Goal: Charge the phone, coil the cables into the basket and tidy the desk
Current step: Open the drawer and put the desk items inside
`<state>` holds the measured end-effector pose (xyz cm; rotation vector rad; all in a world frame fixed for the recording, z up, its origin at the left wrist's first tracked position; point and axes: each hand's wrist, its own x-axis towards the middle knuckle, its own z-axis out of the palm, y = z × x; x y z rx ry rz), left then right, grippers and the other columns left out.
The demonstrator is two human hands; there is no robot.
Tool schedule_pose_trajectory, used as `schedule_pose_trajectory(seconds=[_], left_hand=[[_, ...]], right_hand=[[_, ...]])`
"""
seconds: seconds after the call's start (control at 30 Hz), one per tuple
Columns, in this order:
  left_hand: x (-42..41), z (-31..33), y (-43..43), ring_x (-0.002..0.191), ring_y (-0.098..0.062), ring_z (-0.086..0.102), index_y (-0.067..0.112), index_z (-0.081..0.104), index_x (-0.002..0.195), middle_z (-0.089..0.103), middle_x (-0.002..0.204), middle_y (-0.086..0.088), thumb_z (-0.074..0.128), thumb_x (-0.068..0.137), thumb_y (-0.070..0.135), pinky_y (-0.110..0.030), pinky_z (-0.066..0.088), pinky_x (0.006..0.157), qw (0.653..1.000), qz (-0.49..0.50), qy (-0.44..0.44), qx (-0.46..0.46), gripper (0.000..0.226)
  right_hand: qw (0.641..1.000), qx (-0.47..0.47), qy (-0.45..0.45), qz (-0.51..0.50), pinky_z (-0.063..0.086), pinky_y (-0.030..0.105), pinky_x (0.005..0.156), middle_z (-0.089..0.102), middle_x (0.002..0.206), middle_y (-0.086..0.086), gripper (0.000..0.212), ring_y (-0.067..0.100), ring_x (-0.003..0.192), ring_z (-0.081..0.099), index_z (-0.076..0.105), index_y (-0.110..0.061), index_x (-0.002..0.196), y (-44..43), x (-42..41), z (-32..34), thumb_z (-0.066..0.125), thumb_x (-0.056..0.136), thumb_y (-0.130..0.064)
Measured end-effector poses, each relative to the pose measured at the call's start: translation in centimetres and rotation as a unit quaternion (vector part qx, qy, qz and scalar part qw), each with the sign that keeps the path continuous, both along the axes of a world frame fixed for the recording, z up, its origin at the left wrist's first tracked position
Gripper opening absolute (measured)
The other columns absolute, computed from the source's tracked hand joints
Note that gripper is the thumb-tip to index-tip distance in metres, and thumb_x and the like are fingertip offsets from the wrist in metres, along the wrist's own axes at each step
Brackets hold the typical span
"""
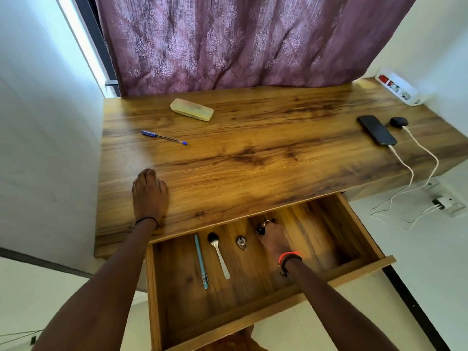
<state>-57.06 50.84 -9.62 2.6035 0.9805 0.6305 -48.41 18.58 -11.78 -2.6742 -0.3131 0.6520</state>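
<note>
A black phone (376, 130) lies at the desk's right end with a white cable (402, 163) plugged into it; the cable drops over the edge toward a wall charger (442, 203). A second white cable runs from a small black earbud case (398, 121). My left hand (150, 192) rests flat on the wooden desk (253, 153) near its front left. My right hand (274, 239) reaches into the open drawer (329, 279), its fingers closed around a bunch of keys and rings (263, 226). No basket is in view.
On the desk lie a blue pen (164, 137) and a pale yellow case (191, 109). A power strip (397, 86) sits at the back right. In the drawer are a light blue pen (201, 260), a spoon (219, 253) and a small padlock (241, 243). A purple curtain hangs behind.
</note>
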Motion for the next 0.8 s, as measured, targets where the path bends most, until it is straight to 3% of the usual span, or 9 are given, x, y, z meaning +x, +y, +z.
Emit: schedule_pose_trajectory(seconds=[0.13, 0.27, 0.37, 0.47, 0.53, 0.63, 0.73, 0.8], left_hand=[[-0.1, 0.1, -0.1, 0.109, -0.032, 0.05, 0.004, 0.047, 0.117, 0.049, 0.123, -0.017, 0.045, 0.092, 0.019, -0.043, 0.042, 0.096, 1.0, -0.001, -0.005, -0.002, 0.03], [0.0, 0.4, -0.1, 0.11, -0.031, 0.051, 0.004, 0.049, 0.116, 0.05, 0.122, -0.016, 0.046, 0.091, 0.02, -0.043, 0.042, 0.097, 1.0, 0.004, -0.005, 0.001, 0.03], [0.2, 0.5, 0.1, 0.109, -0.03, 0.051, 0.006, 0.049, 0.114, 0.051, 0.118, -0.014, 0.046, 0.09, 0.022, -0.043, 0.042, 0.097, 1.0, 0.014, 0.005, 0.001, 0.029], [0.5, 0.6, 0.4, 0.105, -0.029, 0.052, 0.008, 0.048, 0.112, 0.051, 0.113, -0.013, 0.047, 0.09, 0.023, -0.042, 0.042, 0.095, 1.0, 0.021, 0.007, 0.001, 0.026], [0.8, 0.7, 0.8, 0.105, -0.029, 0.052, 0.007, 0.048, 0.113, 0.051, 0.114, -0.013, 0.047, 0.091, 0.023, -0.042, 0.041, 0.097, 1.0, 0.023, 0.005, -0.004, 0.027], [1.6, 0.7, 2.0, 0.11, -0.029, 0.05, 0.006, 0.048, 0.117, 0.05, 0.119, -0.014, 0.048, 0.091, 0.022, -0.041, 0.039, 0.1, 0.999, 0.035, -0.008, -0.025, 0.031], [2.5, 0.9, 3.7, 0.115, -0.029, 0.048, 0.004, 0.048, 0.118, 0.05, 0.122, -0.015, 0.051, 0.09, 0.021, -0.042, 0.036, 0.103, 0.996, 0.065, -0.029, -0.047, 0.033], [3.1, 1.0, 4.7, 0.119, -0.03, 0.046, 0.003, 0.048, 0.12, 0.05, 0.124, -0.015, 0.052, 0.09, 0.022, -0.043, 0.033, 0.107, 0.995, 0.083, -0.029, -0.056, 0.036]], right_hand=[[1.0, 0.014, 0.009, -0.026, 0.051, 0.031, 0.086, 0.065, 0.109, 0.013, 0.031, 0.026, 0.103, 0.062, 0.063, -0.002, 0.106, -0.1, 0.6, 0.8, 0.069, 0.083, -0.022], [1.0, 0.009, -0.002, -0.029, 0.05, 0.029, 0.081, 0.067, 0.102, 0.011, 0.018, 0.024, 0.097, 0.063, 0.066, -0.004, 0.1, -1.7, 2.0, 3.1, 0.063, 0.085, -0.013], [1.0, 0.006, 0.013, -0.009, 0.055, 0.039, 0.082, 0.071, 0.092, 0.018, 0.013, 0.028, 0.086, 0.068, 0.068, -0.002, 0.091, -2.6, 3.7, 6.4, 0.058, 0.085, -0.007], [0.996, 0.083, 0.037, 0.003, 0.058, 0.024, 0.065, 0.069, 0.083, 0.017, 0.011, 0.019, 0.069, 0.067, 0.065, -0.007, 0.081, -1.9, 5.2, 11.2, 0.057, 0.088, -0.003], [0.992, 0.121, 0.019, 0.019, 0.054, 0.015, 0.057, 0.068, 0.079, 0.01, 0.007, 0.012, 0.064, 0.065, 0.066, -0.007, 0.087, -0.3, 6.1, 14.2, 0.059, 0.089, -0.006], [0.988, 0.137, -0.031, 0.065, 0.056, 0.028, 0.07, 0.069, 0.082, 0.006, 0.01, 0.019, 0.074, 0.067, 0.07, -0.006, 0.091, 3.8, 7.6, 16.3, 0.063, 0.087, -0.012], [0.981, 0.141, -0.081, 0.108, 0.043, 0.023, 0.071, 0.068, 0.089, 0.004, 0.016, 0.012, 0.081, 0.06, 0.072, -0.007, 0.093, 9.5, 9.1, 16.0, 0.067, 0.083, -0.019], [0.977, 0.141, -0.102, 0.12, 0.042, 0.023, 0.071, 0.07, 0.093, 0.008, 0.019, 0.017, 0.086, 0.062, 0.071, -0.004, 0.091, 13.7, 10.0, 15.4, 0.068, 0.082, -0.021]])
